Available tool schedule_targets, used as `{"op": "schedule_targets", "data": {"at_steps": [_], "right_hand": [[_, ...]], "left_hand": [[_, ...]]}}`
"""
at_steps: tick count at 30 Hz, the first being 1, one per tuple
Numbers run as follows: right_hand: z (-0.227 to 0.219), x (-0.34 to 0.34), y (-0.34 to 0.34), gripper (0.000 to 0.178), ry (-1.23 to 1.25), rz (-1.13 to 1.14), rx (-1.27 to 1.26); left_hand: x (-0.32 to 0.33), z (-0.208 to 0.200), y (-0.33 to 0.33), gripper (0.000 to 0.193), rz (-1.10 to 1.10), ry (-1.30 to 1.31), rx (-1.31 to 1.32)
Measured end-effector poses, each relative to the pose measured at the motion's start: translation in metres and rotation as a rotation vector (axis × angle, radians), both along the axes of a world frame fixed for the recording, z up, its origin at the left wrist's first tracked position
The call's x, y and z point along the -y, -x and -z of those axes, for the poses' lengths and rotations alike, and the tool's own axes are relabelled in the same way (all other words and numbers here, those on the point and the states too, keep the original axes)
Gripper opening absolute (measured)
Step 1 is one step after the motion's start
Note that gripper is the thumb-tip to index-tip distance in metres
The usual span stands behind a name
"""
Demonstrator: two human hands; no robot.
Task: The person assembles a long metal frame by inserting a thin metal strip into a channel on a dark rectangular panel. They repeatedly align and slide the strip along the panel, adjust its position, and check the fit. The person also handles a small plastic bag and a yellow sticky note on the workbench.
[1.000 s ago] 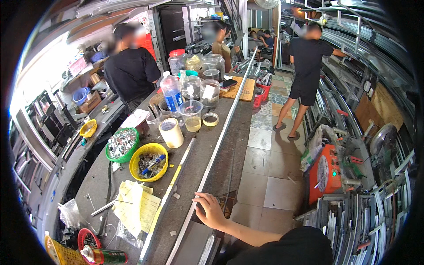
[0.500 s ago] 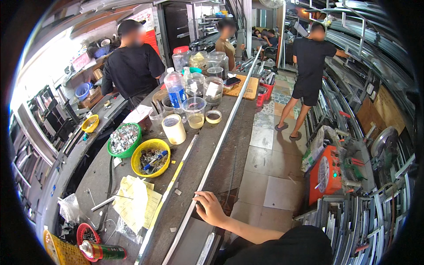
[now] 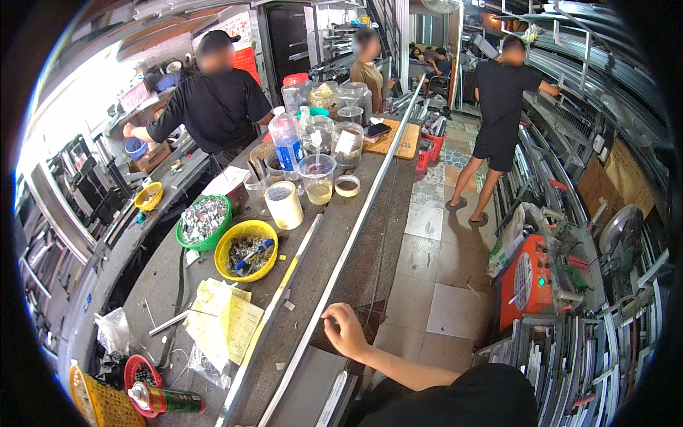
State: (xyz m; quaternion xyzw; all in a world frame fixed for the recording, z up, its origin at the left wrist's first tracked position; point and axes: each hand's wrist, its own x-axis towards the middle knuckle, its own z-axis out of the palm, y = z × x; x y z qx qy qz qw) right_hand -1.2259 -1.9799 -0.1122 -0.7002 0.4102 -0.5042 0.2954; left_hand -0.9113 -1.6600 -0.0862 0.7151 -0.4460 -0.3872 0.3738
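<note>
My right hand reaches in from the lower right, over the near edge of the dark workbench. Its fingers are loosely bent with nothing in them, close beside a long, thin white metal strip. The fingertips appear just off the strip, though the gap is hard to judge. That strip runs the length of the bench, from the lower edge to the far end. A second long strip, with yellow on part of it, lies to its left. My left hand is not in view.
Left of the strips are a yellow bowl holding small parts and a marker, a green basket, yellow papers and a spray can. Tape rolls and jars stand farther back. An orange machine sits right; co-workers stand beyond.
My right hand has come off the long strip and moved slightly right, its fingers more curled. The co-worker at the left has turned and stretched an arm out to the left.
</note>
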Motion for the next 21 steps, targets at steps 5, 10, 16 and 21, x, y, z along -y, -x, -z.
{"op": "schedule_targets", "data": {"at_steps": [5, 10, 16, 21], "right_hand": [[0.006, 0.005, 0.003, 0.004, -0.107, -0.026, 0.017], [0.003, 0.003, 0.001, 0.005, 0.119, -0.048, -0.17], [0.002, 0.003, 0.002, 0.004, 0.073, -0.045, -0.121], [0.006, 0.004, 0.003, 0.003, 0.076, -0.069, -0.113]], "left_hand": [[0.008, -0.01, 0.014, 0.019, -0.113, -0.039, 0.08], [0.016, -0.027, 0.024, 0.025, -0.159, -0.091, 0.067], [0.015, -0.026, 0.024, 0.024, -0.148, -0.043, 0.07], [0.013, -0.02, 0.018, 0.024, -0.128, -0.08, 0.151]]}}
